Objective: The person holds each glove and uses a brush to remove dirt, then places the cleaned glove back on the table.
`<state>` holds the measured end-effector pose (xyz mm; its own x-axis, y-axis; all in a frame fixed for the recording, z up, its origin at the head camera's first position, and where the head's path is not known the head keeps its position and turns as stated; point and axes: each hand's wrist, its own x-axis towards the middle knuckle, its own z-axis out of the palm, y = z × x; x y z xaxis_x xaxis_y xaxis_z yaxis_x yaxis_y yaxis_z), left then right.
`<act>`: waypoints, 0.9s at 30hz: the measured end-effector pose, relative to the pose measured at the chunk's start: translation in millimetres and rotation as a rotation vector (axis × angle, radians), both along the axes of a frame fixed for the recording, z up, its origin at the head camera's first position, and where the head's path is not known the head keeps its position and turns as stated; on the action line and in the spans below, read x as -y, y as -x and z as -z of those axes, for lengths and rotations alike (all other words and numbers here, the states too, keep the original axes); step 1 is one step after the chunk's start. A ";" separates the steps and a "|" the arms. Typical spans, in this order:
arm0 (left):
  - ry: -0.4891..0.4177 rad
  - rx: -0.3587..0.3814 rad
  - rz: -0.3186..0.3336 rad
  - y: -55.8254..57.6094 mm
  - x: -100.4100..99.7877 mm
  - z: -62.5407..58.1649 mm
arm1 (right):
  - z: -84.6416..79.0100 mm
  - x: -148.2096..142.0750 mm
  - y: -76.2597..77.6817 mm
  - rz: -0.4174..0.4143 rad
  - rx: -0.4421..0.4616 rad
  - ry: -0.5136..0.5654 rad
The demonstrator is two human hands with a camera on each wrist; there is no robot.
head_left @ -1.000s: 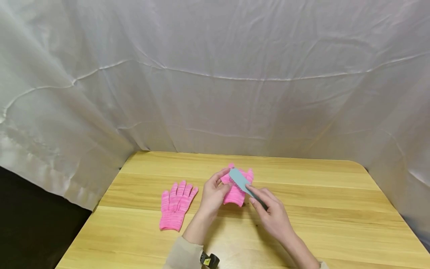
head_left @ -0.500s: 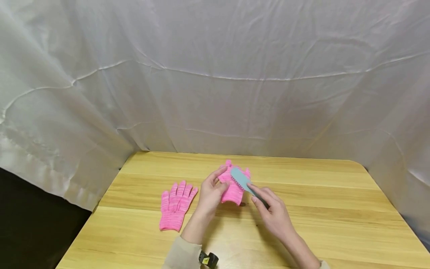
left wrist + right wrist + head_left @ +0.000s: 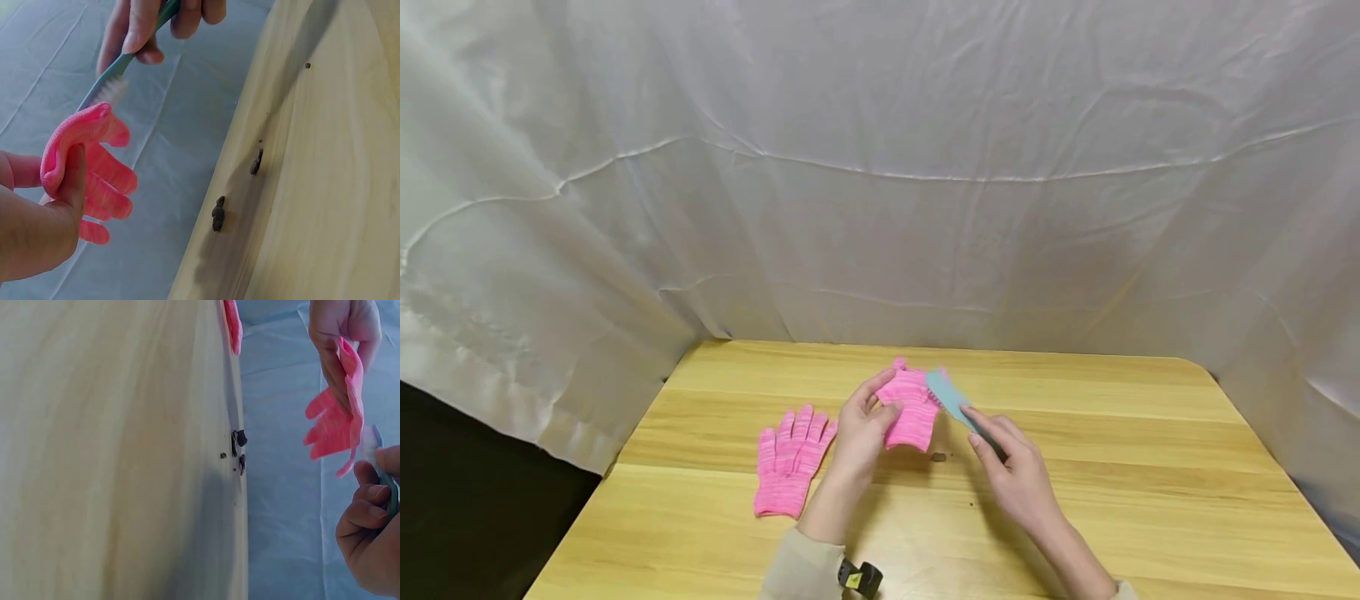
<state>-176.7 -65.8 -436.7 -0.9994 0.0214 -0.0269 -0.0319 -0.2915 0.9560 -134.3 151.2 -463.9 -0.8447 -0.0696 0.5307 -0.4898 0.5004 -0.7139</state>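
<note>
My left hand (image 3: 859,435) pinches a pink knitted glove (image 3: 912,417) above the table, thumb on the near face and fingers behind. The glove's fingers point away from me, as the left wrist view also shows. A blue-green brush (image 3: 950,395) is gripped by its handle in my right hand (image 3: 1018,477). Its pale bristles (image 3: 112,90) are right at the glove's edge, and the brush head overlaps the glove's right side in the head view. A second pink glove (image 3: 786,471) lies flat on the table to the left, fingers spread.
Several small dark crumbs lie on the wooden table (image 3: 1150,467), among them one dark lump (image 3: 218,214) below the held glove. A grey-white curtain (image 3: 880,250) hangs along the table's back and sides. A black wrist strap (image 3: 860,577) is on my left wrist.
My left hand and the held glove have shifted slightly left. The brush has moved right, from across the glove's middle to its right edge, and turned more edge-on. A dark lump beneath has come into view.
</note>
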 end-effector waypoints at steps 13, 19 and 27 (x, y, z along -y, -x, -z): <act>0.028 -0.024 0.014 -2.2 -5.5 1.9 | -3.2 3.2 -2.0 -0.039 -0.060 0.014; 0.043 -0.039 0.040 -3.2 -10.9 2.5 | -0.4 6.9 -3.6 -0.076 -0.094 -0.035; 0.045 -0.038 0.039 -4.6 -11.2 4.7 | 2.4 8.5 -4.0 -0.077 -0.104 -0.047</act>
<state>-172.1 -54.6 -441.4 -0.9982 0.0596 0.0088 -0.0062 -0.2475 0.9689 -130.3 142.6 -466.3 -0.7767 -0.1591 0.6095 -0.5980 0.4902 -0.6341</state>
